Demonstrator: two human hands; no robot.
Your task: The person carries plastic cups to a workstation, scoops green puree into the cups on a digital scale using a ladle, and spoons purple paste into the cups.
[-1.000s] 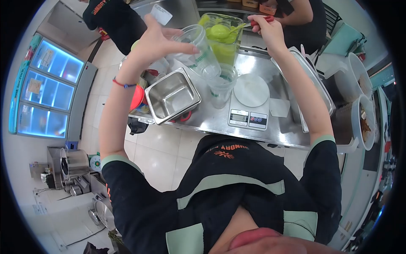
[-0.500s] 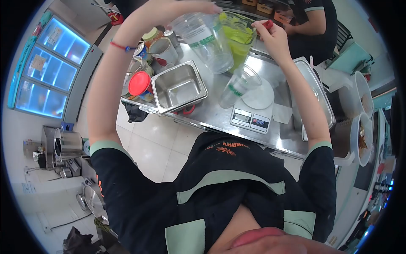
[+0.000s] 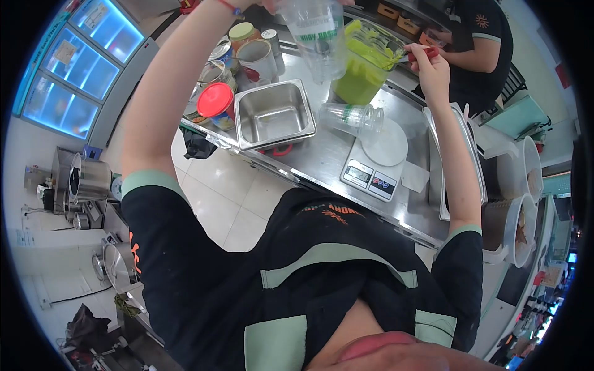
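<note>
Pinching a red-handled utensil [image 3: 424, 55], upper right, the right hand [image 3: 432, 69] may drip green mixture [image 3: 362, 73] if hurried; how left hand [image 3: 268, 5] grips the clear cup [image 3: 317, 38], top centre, I cannot tell.

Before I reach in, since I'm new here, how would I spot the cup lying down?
On the steel counter, find the digital scale. Beside its round white plate, toward the open metal pan, is a clear cup with green print. It lies on its side, unlike the cup held aloft.
</note>
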